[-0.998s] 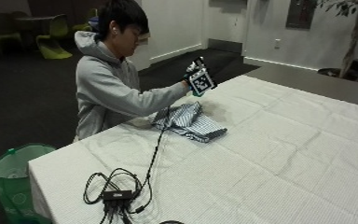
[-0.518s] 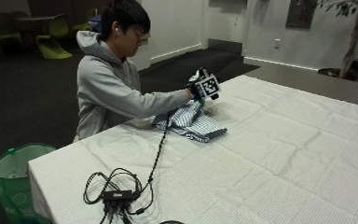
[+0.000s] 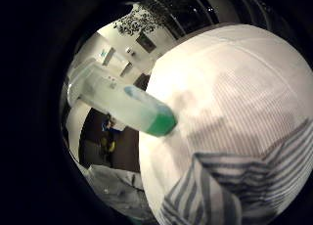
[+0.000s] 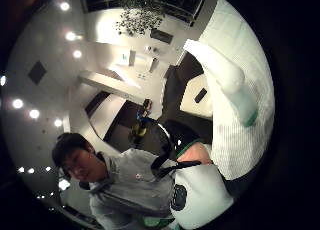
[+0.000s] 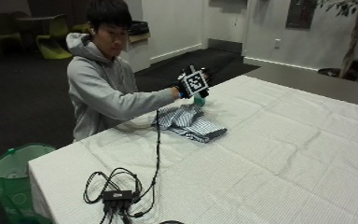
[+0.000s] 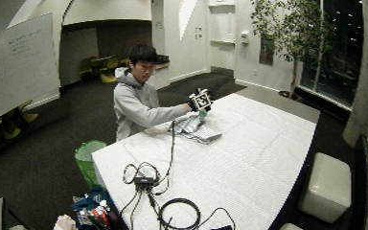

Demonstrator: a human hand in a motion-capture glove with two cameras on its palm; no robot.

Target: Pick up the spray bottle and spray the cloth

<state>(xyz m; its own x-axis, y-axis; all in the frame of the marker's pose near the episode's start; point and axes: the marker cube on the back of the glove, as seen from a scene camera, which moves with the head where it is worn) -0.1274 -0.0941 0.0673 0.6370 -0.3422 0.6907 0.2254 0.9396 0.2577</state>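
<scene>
— So where is the translucent plastic spray bottle with green liquid (image 5: 198, 99)?
— Held above the striped blue-and-white cloth (image 5: 188, 122), the black-gloved right hand (image 5: 188, 87) with fingers curled round it.

Spray bottle (image 5: 199, 99) seemingly above cloth (image 5: 189, 122) on table (image 5: 278, 154)

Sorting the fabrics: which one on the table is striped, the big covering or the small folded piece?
The small folded cloth beside the gloved hand is striped blue and white; the tablecloth under it is plain white.
</scene>
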